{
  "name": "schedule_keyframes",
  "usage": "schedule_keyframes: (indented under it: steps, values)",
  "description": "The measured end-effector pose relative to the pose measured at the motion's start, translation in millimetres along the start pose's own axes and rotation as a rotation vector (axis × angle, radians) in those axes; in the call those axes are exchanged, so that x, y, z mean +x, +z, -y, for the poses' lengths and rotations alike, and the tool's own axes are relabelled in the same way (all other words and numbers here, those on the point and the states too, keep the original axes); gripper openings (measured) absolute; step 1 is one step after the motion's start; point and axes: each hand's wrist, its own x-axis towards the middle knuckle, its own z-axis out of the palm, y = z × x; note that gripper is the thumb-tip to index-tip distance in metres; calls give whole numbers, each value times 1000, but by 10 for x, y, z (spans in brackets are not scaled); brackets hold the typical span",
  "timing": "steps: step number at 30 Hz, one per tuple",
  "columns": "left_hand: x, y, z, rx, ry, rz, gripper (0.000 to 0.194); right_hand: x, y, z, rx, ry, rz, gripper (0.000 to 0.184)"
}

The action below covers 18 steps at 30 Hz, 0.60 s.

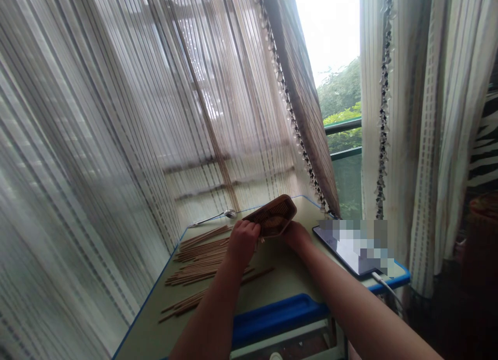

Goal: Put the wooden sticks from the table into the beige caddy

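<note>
Gripping: my left hand (245,237), curled onto the slotted tray (282,209)
Right end: my right hand (294,235) against it, fingers hidden, openness unclear
Tray: brown, round-cornered, tilted

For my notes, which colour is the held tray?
The tray is brown, best seen in the head view.

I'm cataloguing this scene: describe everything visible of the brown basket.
The brown basket has a smooth rim, rounded corners and rows of narrow slots, and looks like plastic. It tilts over the table, open side towards the camera. The left hand curls over its left end; the right hand, partly hidden, is at its right end.
</note>
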Motion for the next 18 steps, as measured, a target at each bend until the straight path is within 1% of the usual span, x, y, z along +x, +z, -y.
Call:
schedule_keyframes:
  steps: [5,9,12,15,18]
  values:
    - [10,-16,-6,4,2,35,14,-25,-34,23,4,-25,-37,43]
    - [17,-96,-13,-31,-17,83,15,-57,-75,57,-12,-29,-52,42]
    - [13,-151,1,-64,-29,92,17,-71,-91,84,-13,-38,-57,44]
    - [8,-151,7,-88,-44,47,17,-75,-84,101,-25,-46,-64,44]
    - [2,-100,-19,-140,-40,-80,17,-77,-69,104,-31,-58,-63,44]
